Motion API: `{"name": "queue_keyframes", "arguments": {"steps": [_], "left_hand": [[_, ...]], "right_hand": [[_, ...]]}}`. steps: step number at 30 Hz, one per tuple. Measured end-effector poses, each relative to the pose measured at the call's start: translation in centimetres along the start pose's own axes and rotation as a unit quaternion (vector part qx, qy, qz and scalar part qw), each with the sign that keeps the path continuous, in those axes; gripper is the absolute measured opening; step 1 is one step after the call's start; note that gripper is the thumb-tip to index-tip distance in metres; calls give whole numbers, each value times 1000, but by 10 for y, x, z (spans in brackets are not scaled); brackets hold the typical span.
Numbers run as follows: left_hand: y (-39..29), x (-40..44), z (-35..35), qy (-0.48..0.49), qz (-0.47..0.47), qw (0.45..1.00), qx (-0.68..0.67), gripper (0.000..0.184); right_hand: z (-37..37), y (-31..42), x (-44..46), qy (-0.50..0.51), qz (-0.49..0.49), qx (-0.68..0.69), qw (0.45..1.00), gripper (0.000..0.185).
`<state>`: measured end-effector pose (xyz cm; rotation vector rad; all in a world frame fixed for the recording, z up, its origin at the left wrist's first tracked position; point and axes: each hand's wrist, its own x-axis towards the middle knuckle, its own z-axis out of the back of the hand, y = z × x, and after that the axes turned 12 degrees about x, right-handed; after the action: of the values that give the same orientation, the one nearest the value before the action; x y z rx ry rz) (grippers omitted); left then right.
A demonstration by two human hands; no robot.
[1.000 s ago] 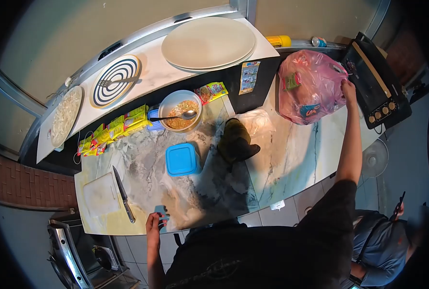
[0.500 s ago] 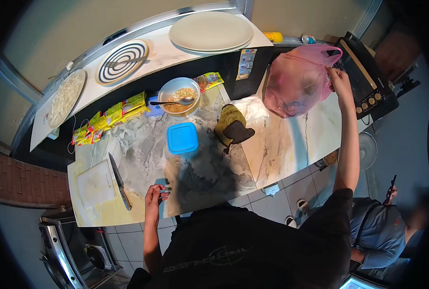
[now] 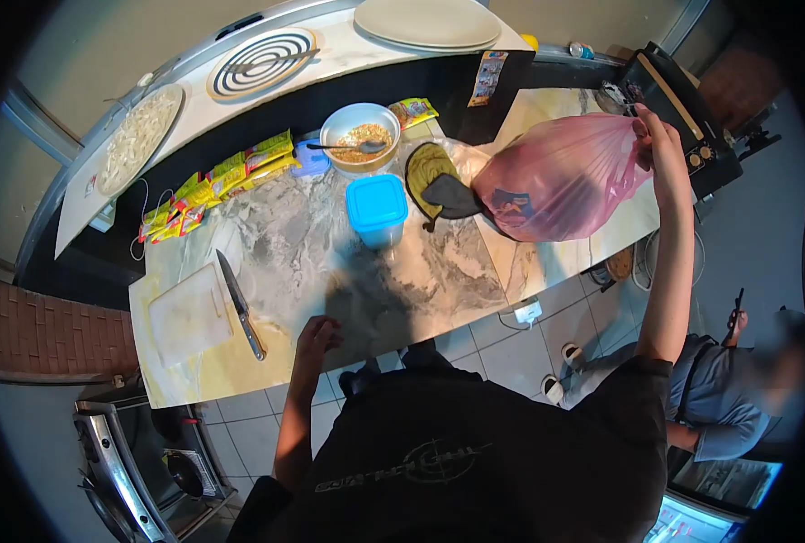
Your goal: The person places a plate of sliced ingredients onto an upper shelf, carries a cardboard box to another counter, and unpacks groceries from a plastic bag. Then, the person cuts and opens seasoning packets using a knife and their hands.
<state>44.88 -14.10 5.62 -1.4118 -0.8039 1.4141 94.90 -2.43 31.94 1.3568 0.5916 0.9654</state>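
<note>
My right hand (image 3: 663,149) is closed around the gathered top of a pink plastic bag (image 3: 565,176), which looks full and hangs at the right part of the counter. Its contents show only dimly through the plastic. Over the counter's front edge, my left hand (image 3: 317,339) has loosely curled fingers, somewhat apart, and holds nothing. The nearest thing to it is a kitchen knife (image 3: 241,308) beside a white cutting board (image 3: 188,314). A yellow-and-dark oven mitt (image 3: 439,185) lies against the bag's left side. Left of the mitt stands a blue-lidded plastic container (image 3: 377,204).
A bowl (image 3: 360,122) with food and a spoon stands behind the container, beside yellow packets (image 3: 231,176). Plates (image 3: 430,23) line the raised shelf. A toaster oven (image 3: 669,109) sits at the right. Another person (image 3: 728,394) holding a phone is at lower right.
My right hand has drawn the bag toward me, and its top is now gathered and stretched in my grip. My left hand stays near the front edge. The view has shifted slightly.
</note>
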Motion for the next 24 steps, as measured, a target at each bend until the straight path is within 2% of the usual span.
{"name": "queue_keyframes", "arguments": {"steps": [5,7,9,11,13,14,15,16,19,20,22,23,24], "left_hand": [[0,4,-11,44,4,999,9,27],[10,13,-18,76,-34,997,-4,26],[12,26,-32,33,-86,996,15,46],[7,51,-52,-27,-142,989,9,75],[17,109,-56,-68,-192,969,137,90],[6,127,-58,-75,-193,969,137,90],[-6,142,-62,-71,-200,963,164,94],[-15,157,-65,-65,-208,957,193,98],[-24,190,-70,-73,-251,926,274,96],[-27,197,-75,-70,-252,925,275,96],[-34,203,-87,-65,-172,938,293,93],[-36,205,-97,-61,-172,938,294,93],[-36,208,-109,-70,-158,959,223,91]], "right_hand": [[-6,13,-45,33,6,19,999,40],[-9,17,-58,64,-17,52,996,40],[-12,19,-72,85,-17,64,994,39],[-11,17,-82,105,-25,89,990,37],[-12,14,-91,108,-23,106,988,35],[-11,13,-93,103,-18,125,987,33],[-3,11,-91,165,-31,133,977,34],[-2,11,-94,167,-27,136,976,34],[-15,20,-115,67,-57,136,987,32],[-10,17,-112,64,-58,136,987,32],[-3,11,-109,219,-56,127,966,33],[-5,13,-110,229,-50,114,965,37],[-6,15,-110,227,-51,114,966,37]]}}
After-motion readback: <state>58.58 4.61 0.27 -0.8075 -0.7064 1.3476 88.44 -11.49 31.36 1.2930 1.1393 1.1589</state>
